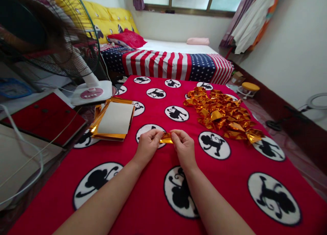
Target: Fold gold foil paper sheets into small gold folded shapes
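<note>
A small folded piece of gold foil paper (167, 138) is stretched between my two hands, just above the red cloth (153, 153). My left hand (150, 142) pinches its left end between thumb and fingers. Its right end is pinched by my right hand (183, 144). To the left lies a stack of gold-edged paper sheets (114, 117), pale side up on top. A heap of folded gold foil pieces (219, 109) spreads over the cloth to the right. My fingertips hide both ends of the foil I hold.
A fan (89, 90) stands at the left beside a dark red panel (43, 117), with a white cable (38, 160) near it. Beyond the cloth is a bed with a striped cover (158, 63). A yellow-topped stool (250, 87) stands at the right.
</note>
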Tool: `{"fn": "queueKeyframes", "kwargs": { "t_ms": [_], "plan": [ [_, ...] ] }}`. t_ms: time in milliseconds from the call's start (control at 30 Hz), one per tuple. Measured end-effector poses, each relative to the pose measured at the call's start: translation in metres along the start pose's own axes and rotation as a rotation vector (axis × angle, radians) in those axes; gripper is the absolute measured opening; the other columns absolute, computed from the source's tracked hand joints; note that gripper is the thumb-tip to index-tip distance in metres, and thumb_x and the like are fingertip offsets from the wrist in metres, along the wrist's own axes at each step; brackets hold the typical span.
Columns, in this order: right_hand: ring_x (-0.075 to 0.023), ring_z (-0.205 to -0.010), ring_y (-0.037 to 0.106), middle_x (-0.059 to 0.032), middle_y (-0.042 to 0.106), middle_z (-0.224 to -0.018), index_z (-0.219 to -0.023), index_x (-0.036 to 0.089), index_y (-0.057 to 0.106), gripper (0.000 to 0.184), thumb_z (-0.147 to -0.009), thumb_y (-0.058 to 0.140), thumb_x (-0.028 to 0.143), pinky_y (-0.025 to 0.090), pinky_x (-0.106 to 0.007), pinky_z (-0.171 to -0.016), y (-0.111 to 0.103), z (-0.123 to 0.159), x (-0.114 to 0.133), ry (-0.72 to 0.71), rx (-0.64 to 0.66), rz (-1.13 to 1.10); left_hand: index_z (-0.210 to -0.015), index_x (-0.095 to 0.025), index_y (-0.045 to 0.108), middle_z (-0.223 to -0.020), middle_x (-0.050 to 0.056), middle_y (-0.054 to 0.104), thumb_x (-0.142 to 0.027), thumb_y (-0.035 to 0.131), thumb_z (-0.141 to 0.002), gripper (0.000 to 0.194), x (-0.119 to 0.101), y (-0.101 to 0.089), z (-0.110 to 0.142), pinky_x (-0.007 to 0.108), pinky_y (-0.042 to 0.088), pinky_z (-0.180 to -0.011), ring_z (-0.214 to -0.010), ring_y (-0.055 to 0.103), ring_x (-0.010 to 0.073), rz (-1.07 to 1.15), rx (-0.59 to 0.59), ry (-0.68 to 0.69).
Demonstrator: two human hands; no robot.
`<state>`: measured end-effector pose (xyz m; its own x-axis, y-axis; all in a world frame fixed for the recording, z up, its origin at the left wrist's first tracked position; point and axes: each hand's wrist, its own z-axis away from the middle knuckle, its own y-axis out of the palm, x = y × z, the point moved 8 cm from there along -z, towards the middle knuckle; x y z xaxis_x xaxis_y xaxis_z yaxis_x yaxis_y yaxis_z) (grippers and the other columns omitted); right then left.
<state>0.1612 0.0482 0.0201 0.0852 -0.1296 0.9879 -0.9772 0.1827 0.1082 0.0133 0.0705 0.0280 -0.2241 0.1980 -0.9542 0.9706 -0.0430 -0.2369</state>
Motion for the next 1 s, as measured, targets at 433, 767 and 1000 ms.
{"fn": "queueKeyframes", "kwargs": {
  "t_ms": [433, 767, 1000],
  "plan": [
    [-0.0048, -0.042, 0.027, 0.0112, 0.038, -0.05, -0.088, 0.019, 0.058, 0.023, -0.081, 0.07, 0.037, 0.017, -0.019, -0.041, -0.038, -0.006, -0.004, 0.009, -0.191, -0.041, -0.088, -0.015, 0.064, -0.044, -0.008, 0.046, -0.044, 0.068, -0.079, 0.031, 0.018, -0.033, -0.009, 0.015, 0.025, -0.034, -0.034, 0.037, 0.0046, 0.232, -0.18, -0.122],
    [-0.007, -0.048, 0.039, 0.0084, 0.045, -0.055, -0.09, 0.02, 0.059, 0.018, -0.085, 0.066, 0.036, 0.027, -0.019, -0.046, -0.028, -0.005, 0.008, -0.087, -0.096, 0.024, -0.12, -0.019, 0.06, -0.103, 0.007, 0.071, -0.034, 0.079, -0.072, 0.053, -0.001, -0.001, -0.006, 0.022, 0.054, -0.067, -0.083, 0.07, 0.0164, 0.386, 0.171, -0.017],
    [-0.0124, -0.063, 0.06, 0.0004, 0.066, -0.081, -0.097, 0.023, 0.065, 0.019, -0.081, 0.07, 0.029, 0.048, -0.025, -0.058, -0.02, -0.003, 0.014, -0.181, -0.031, 0.075, -0.102, -0.016, 0.069, -0.099, 0.006, 0.074, -0.03, 0.074, -0.077, 0.029, -0.001, -0.012, -0.005, 0.027, 0.057, -0.074, -0.08, 0.072, 0.0176, 0.342, 0.03, 0.018]
  ]
}}
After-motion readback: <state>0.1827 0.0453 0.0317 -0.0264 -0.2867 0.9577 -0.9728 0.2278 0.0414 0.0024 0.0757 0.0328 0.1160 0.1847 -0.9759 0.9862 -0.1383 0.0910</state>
